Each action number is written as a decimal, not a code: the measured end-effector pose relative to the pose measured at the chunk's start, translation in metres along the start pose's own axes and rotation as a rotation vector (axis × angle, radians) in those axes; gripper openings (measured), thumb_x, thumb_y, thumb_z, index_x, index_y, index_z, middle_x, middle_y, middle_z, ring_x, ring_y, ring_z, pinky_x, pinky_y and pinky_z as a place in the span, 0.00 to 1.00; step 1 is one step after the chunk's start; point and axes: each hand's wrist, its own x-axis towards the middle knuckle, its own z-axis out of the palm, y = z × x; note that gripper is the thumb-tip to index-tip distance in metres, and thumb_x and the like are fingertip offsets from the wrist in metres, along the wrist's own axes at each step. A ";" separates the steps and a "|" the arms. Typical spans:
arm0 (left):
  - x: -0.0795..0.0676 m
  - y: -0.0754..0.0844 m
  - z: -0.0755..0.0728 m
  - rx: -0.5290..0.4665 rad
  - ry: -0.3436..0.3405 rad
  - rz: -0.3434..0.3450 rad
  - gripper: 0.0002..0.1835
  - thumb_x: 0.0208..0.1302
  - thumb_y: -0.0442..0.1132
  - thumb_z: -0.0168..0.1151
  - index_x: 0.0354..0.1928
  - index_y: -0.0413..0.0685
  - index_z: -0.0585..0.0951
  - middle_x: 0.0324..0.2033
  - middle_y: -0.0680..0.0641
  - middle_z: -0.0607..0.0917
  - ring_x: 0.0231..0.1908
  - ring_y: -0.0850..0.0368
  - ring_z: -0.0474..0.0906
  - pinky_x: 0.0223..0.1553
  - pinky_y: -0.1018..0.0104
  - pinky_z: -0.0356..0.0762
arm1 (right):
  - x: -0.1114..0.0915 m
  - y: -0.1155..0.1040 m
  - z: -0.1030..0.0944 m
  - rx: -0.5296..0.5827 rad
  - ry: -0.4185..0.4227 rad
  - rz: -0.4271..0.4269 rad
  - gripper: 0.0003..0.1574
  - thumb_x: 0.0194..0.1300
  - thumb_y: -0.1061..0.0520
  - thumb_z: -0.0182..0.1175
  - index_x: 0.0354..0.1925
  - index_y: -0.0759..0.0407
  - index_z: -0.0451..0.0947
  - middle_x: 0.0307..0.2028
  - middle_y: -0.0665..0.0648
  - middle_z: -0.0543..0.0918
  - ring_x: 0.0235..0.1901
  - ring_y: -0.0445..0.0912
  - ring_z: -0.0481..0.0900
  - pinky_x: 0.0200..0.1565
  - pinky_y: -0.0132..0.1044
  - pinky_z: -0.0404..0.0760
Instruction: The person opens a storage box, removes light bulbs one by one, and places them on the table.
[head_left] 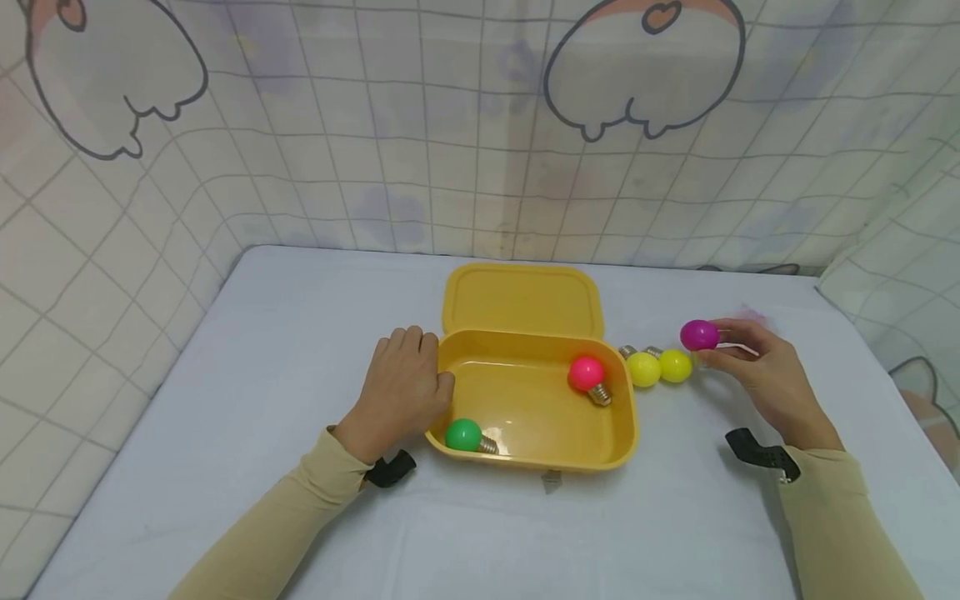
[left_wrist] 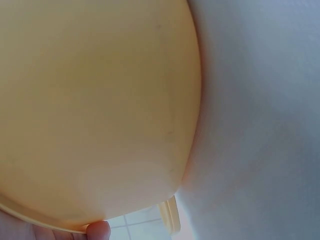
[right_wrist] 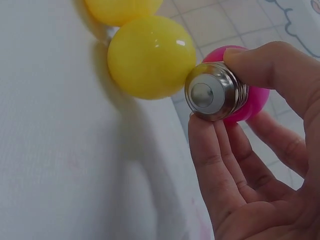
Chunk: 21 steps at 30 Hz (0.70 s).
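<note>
My left hand (head_left: 401, 390) grips the left rim of a yellow plastic box (head_left: 540, 461), its fingers over the edge. The box's outer wall (left_wrist: 100, 110) fills much of the left wrist view. Inside lie a green light bulb (head_left: 463, 435) at the front left and a pink light bulb (head_left: 587, 373) at the right. My right hand (head_left: 772, 383) pinches a purple light bulb (head_left: 699, 335) between thumb and fingers, above the table right of the box. In the right wrist view its metal screw base (right_wrist: 212, 92) faces the camera.
Two yellow bulbs (head_left: 643, 369) (head_left: 676, 366) lie side by side against the box's right side. The box's lid (head_left: 522, 300) is folded back behind it. A white cloth covers the table (head_left: 315, 333), and a checked curtain (head_left: 465, 167) hangs along the back.
</note>
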 end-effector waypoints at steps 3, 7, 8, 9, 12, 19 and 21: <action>0.000 0.000 0.000 -0.003 0.007 0.001 0.09 0.60 0.40 0.51 0.27 0.43 0.66 0.24 0.47 0.62 0.26 0.51 0.57 0.32 0.63 0.50 | 0.001 0.003 0.001 -0.009 -0.010 0.015 0.39 0.68 0.36 0.64 0.71 0.47 0.70 0.54 0.35 0.73 0.49 0.30 0.76 0.46 0.14 0.74; 0.000 0.000 0.000 -0.003 0.006 -0.001 0.09 0.60 0.40 0.51 0.27 0.43 0.67 0.24 0.47 0.62 0.26 0.51 0.57 0.32 0.63 0.51 | 0.003 0.006 0.002 -0.038 -0.024 0.041 0.41 0.67 0.33 0.63 0.72 0.46 0.69 0.59 0.42 0.74 0.51 0.32 0.74 0.46 0.14 0.74; 0.000 0.000 0.000 -0.003 0.003 -0.002 0.09 0.60 0.40 0.51 0.27 0.43 0.67 0.24 0.47 0.63 0.27 0.51 0.57 0.32 0.63 0.51 | 0.004 0.007 0.002 -0.044 -0.029 0.047 0.42 0.67 0.33 0.63 0.72 0.46 0.68 0.60 0.44 0.74 0.51 0.33 0.74 0.46 0.14 0.74; 0.000 0.000 0.000 -0.003 -0.001 -0.004 0.09 0.61 0.40 0.51 0.27 0.43 0.67 0.25 0.47 0.63 0.27 0.51 0.57 0.32 0.63 0.51 | 0.004 0.007 0.002 -0.049 -0.034 0.050 0.42 0.67 0.32 0.63 0.72 0.46 0.68 0.62 0.46 0.74 0.52 0.34 0.74 0.46 0.15 0.74; 0.000 0.000 0.000 -0.005 -0.010 -0.008 0.09 0.61 0.40 0.51 0.28 0.43 0.67 0.25 0.47 0.63 0.27 0.51 0.58 0.33 0.62 0.51 | 0.004 0.008 0.002 -0.062 -0.047 0.058 0.44 0.67 0.32 0.63 0.73 0.47 0.67 0.65 0.51 0.73 0.55 0.39 0.75 0.46 0.16 0.74; 0.000 0.000 0.000 -0.005 -0.001 -0.001 0.09 0.61 0.40 0.50 0.27 0.42 0.67 0.24 0.47 0.63 0.27 0.51 0.57 0.32 0.62 0.51 | 0.005 0.010 0.004 -0.076 -0.072 0.088 0.48 0.67 0.30 0.61 0.75 0.51 0.64 0.70 0.60 0.70 0.67 0.59 0.72 0.67 0.56 0.77; 0.000 0.000 0.000 -0.006 0.005 0.002 0.09 0.60 0.39 0.50 0.27 0.43 0.67 0.24 0.47 0.63 0.27 0.51 0.57 0.32 0.63 0.51 | 0.005 0.011 0.005 -0.063 -0.079 0.095 0.49 0.67 0.30 0.61 0.75 0.51 0.63 0.71 0.62 0.69 0.69 0.62 0.70 0.69 0.64 0.72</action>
